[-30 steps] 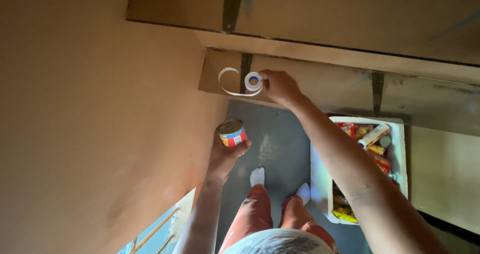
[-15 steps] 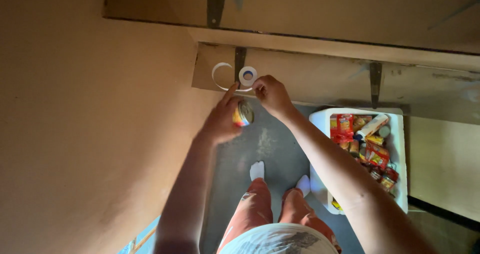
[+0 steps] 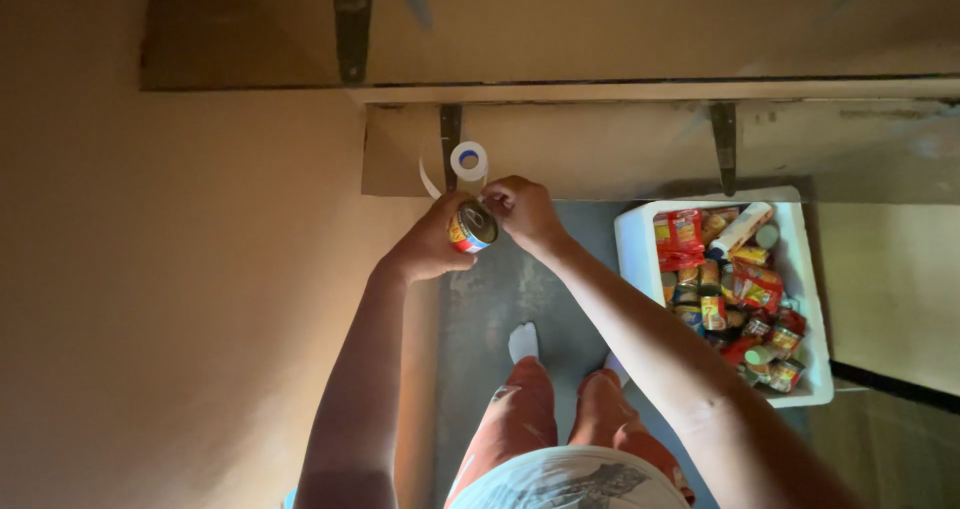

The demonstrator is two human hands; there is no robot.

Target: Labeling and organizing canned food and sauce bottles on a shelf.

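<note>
My left hand grips a small round can with a colourful label, tilted on its side just below the lower shelf. The fingers of my right hand are pinched together against the can's top rim. Just above both hands a roll of white tape rests at the edge of the lower wooden shelf. A loose white strip curls down from the roll to its left. Whether my right fingers also hold the strip's end is not visible.
An open white box full of cans and bright packets stands on the grey floor at the right. Metal brackets carry the shelves, and an upper shelf lies above. A tan wall fills the left. My feet are below.
My left hand raised the can from lower down up to the shelf edge. My right hand left the tape roll and came down onto the can.
</note>
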